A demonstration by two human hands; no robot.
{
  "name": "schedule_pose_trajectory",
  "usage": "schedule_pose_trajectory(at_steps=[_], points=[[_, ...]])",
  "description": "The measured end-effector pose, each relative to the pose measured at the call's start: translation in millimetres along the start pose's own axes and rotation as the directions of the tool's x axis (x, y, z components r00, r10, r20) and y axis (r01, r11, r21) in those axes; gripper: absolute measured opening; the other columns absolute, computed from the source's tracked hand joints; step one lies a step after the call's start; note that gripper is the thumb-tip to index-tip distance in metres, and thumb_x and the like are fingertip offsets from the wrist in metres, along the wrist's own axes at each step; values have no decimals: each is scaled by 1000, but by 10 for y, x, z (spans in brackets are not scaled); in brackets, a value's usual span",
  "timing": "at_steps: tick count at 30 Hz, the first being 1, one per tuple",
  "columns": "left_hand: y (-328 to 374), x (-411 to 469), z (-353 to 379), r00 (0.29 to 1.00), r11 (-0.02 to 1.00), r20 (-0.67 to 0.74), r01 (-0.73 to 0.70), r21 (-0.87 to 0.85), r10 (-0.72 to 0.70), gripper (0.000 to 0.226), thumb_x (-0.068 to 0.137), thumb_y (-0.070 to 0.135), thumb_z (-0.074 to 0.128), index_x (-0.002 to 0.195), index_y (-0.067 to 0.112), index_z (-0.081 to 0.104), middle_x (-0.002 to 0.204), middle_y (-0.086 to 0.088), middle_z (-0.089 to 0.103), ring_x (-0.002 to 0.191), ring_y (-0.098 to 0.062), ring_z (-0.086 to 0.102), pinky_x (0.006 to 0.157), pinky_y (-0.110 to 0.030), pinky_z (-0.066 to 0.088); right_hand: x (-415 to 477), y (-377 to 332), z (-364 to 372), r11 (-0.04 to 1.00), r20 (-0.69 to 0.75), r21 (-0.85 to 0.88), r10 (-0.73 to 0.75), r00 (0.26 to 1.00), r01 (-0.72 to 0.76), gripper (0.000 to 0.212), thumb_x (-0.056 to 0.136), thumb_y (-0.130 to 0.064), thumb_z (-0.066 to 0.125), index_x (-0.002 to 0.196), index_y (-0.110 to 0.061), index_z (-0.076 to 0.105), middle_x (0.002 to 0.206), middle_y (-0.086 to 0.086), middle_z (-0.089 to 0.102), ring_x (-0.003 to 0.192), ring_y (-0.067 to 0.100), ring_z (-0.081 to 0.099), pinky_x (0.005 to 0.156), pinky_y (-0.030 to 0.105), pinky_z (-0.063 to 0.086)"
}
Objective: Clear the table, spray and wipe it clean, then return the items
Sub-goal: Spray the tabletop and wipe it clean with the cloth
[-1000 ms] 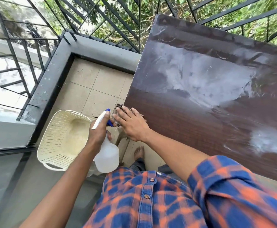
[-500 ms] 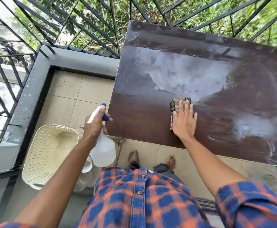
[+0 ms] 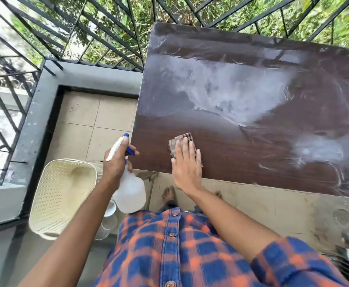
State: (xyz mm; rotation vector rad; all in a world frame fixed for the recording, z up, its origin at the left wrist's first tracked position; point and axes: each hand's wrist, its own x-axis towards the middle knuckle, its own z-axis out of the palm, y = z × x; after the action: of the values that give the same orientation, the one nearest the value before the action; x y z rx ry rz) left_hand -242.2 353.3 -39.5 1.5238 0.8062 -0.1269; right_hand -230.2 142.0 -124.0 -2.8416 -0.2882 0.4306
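The dark brown wooden table [image 3: 252, 154] carries wet whitish streaks across its middle and right side. My right hand [image 3: 187, 164] lies flat on a small brownish cloth [image 3: 181, 141] near the table's front left edge, fingers pressed on it. My left hand [image 3: 116, 160] grips the neck of a clear spray bottle [image 3: 131, 190] with a white and blue trigger head, held just off the table's left front corner, over the floor.
A cream perforated basket [image 3: 59, 195] stands on the floor at the left. White cups or lids [image 3: 109, 220] sit on the floor under the bottle. A black metal railing [image 3: 86, 38] and a grey ledge [image 3: 34, 121] close the balcony. Tiled floor runs left of the table.
My right hand slid the cloth from the table's left corner to the right, then back leftward near the front edge. The left hand kept the bottle in about the same place.
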Motion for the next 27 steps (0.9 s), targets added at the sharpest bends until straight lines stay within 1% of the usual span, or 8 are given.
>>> schedule_pose_trajectory(at_steps=[5, 10, 13, 16, 18, 21, 24, 27], points=[[-63, -105, -208, 999, 999, -42, 8, -36, -9, 46, 97, 55, 56, 82, 13, 67, 79, -13, 71, 45, -27, 45, 46, -29, 39, 266, -809, 41, 881, 232, -61, -445, 865, 470, 66, 102, -25, 40, 161, -21, 12, 170, 3, 6, 156, 24, 4, 125, 46, 8], [-142, -183, -271, 997, 1000, -73, 11, -17, -12, 51, 97, 55, 56, 88, 7, 67, 84, -19, 71, 37, -22, 43, 49, -30, 40, 190, -715, 58, 715, 336, -143, -615, 714, 684, 63, 101, -24, 36, 160, -28, 14, 170, -3, 5, 156, 22, 5, 125, 44, 9], [-163, -225, -176, 999, 1000, -53, 14, 3, -14, 46, 102, 51, 53, 82, 12, 66, 84, -14, 70, 40, -23, 43, 47, -28, 39, 73, -276, 20, 681, 341, -137, -649, 680, 719, 64, 100, -23, 35, 160, -30, 15, 169, -4, 9, 156, 23, 9, 124, 43, 10], [-161, -263, 27, 1000, 999, -2, -4, 45, 4, 43, 104, 48, 51, 80, 14, 64, 87, -16, 70, 43, -20, 47, 46, -27, 40, -164, 362, -39, 756, 250, -150, -595, 764, 638, 65, 95, -26, 36, 159, -28, 26, 167, -2, 21, 154, 23, 21, 123, 44, 18], [-156, -280, 227, 999, 999, 41, 6, 51, -8, 42, 104, 46, 52, 81, 13, 64, 90, -19, 69, 50, -20, 51, 46, -29, 40, -365, 867, -126, 855, 169, -164, -467, 868, 492, 61, 96, -27, 43, 156, -27, 34, 164, -3, 29, 151, 22, 29, 120, 45, 26], [-146, -280, 508, 995, 998, 99, 7, 67, -14, 45, 105, 45, 53, 85, 7, 65, 90, -18, 69, 54, -29, 45, 49, -31, 39, -715, 1583, -232, 960, 103, -158, -218, 971, 232, 57, 101, -27, 43, 157, -25, 32, 165, -3, 25, 152, 22, 26, 122, 47, 21], [-118, -290, 849, 989, 996, 146, -7, 84, -6, 49, 105, 43, 53, 89, 0, 67, 88, -16, 71, 53, -29, 45, 49, -30, 38, -1087, 2217, -354, 992, 55, -120, 48, 997, -41, 59, 102, -29, 34, 160, -21, 23, 167, -1, 15, 155, 22, 15, 125, 49, 13], [-72, -327, 1142, 981, 996, 194, -26, 82, 10, 48, 104, 44, 56, 85, 2, 67, 82, -11, 73, 45, -26, 45, 46, -28, 39, -1237, 2443, -425, 986, 26, -109, 131, 991, -128, 58, 103, -29, 28, 159, -17, 22, 167, 3, 14, 155, 26, 15, 125, 50, 14]])
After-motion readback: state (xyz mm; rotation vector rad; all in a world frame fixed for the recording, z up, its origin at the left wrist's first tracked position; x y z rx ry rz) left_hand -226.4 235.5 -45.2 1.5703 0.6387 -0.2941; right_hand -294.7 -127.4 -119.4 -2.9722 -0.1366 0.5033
